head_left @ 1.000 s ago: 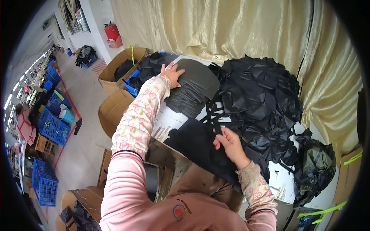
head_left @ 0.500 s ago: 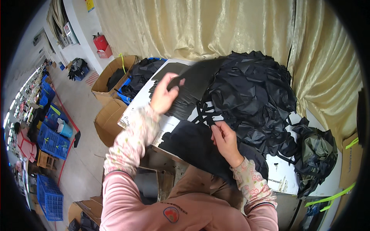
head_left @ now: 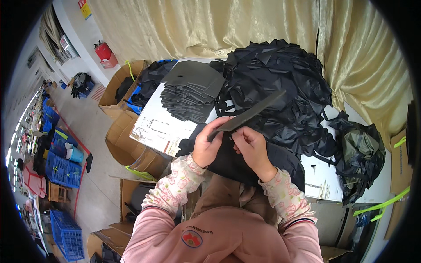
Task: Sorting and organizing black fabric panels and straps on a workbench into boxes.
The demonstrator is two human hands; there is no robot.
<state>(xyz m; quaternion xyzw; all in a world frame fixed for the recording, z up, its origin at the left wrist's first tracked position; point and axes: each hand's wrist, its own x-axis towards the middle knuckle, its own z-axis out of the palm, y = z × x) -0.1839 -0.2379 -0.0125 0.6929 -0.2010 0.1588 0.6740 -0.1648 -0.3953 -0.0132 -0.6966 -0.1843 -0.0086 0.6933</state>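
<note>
A stiff dark grey panel (head_left: 256,110), seen nearly edge-on, slants up and to the right from my left hand (head_left: 208,145). That hand is closed on its lower left end, thumb on one face. Close beside it, my right hand (head_left: 252,148) pinches the black fabric piece (head_left: 280,166) just under the panel. This fabric lies over the table's front edge and hangs toward my lap. What exactly is between the right fingertips is partly hidden. Beyond my left hand, a fanned stack of similar grey panels (head_left: 193,94) lies on the white table (head_left: 151,127).
A big heap of black fabric pieces (head_left: 276,79) covers the table's far middle, before a gold curtain (head_left: 197,26). At right sits a black and olive bundle (head_left: 362,153). Cardboard boxes (head_left: 120,136) stand left of the table; blue crates (head_left: 66,168) line the floor farther left.
My left hand has come from over the stack down and right, bringing the grey panel beside my right hand. The right hand has shifted only slightly. The view has tilted a little.
</note>
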